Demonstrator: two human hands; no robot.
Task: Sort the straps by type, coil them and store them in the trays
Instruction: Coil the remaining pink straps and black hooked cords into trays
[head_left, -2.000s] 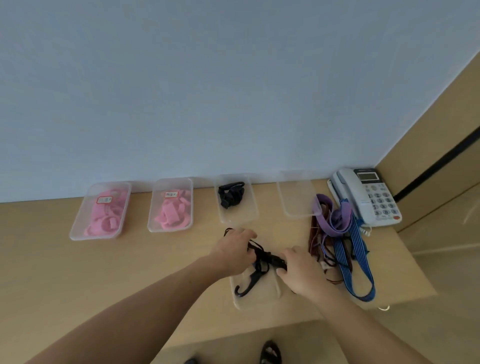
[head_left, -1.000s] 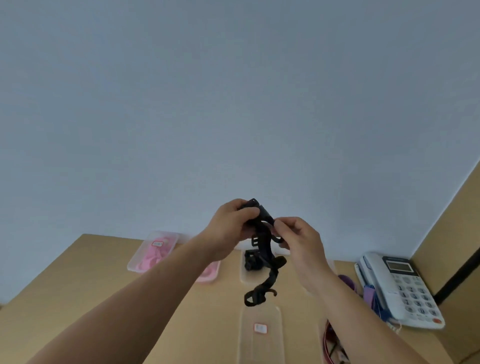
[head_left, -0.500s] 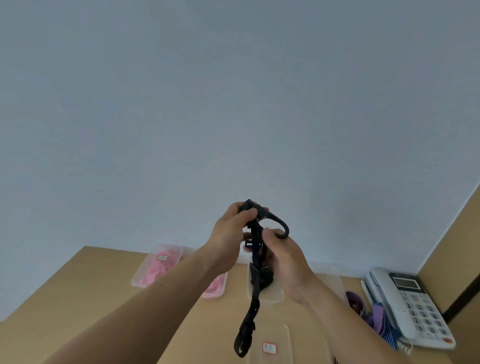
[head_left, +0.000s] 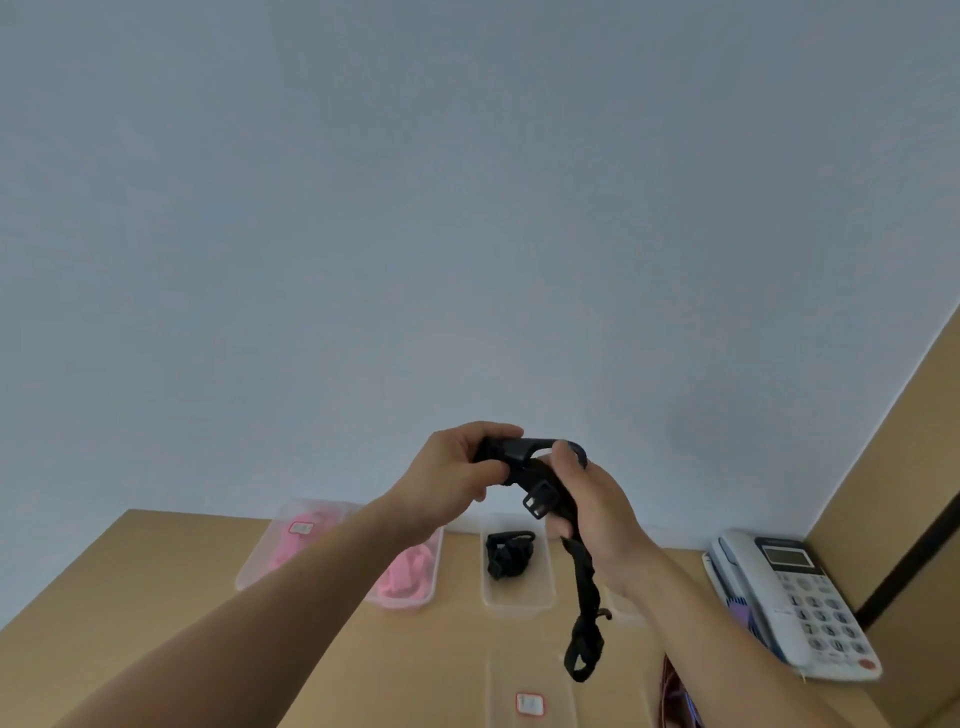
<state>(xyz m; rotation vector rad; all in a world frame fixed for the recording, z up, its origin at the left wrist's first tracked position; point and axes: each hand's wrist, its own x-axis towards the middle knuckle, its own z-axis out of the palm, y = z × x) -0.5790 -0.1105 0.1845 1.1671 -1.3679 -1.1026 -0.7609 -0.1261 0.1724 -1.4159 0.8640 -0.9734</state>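
One black strap (head_left: 583, 626), buckled, tail dangling | left grip (head_left: 457, 478), right grip (head_left: 592, 504) clamped on it

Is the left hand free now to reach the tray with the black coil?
Probably not yet. The left hand grips the top of the strap, which the right hand holds too. The tray itself lies uncovered.

hands (head_left: 452, 475) (head_left: 597, 506) 2 | black straps (head_left: 582, 592) (head_left: 506, 556) 2 | clear trays (head_left: 248, 574) (head_left: 400, 603) (head_left: 517, 603) (head_left: 625, 609) (head_left: 498, 691) 5 | telephone (head_left: 795, 597) 1
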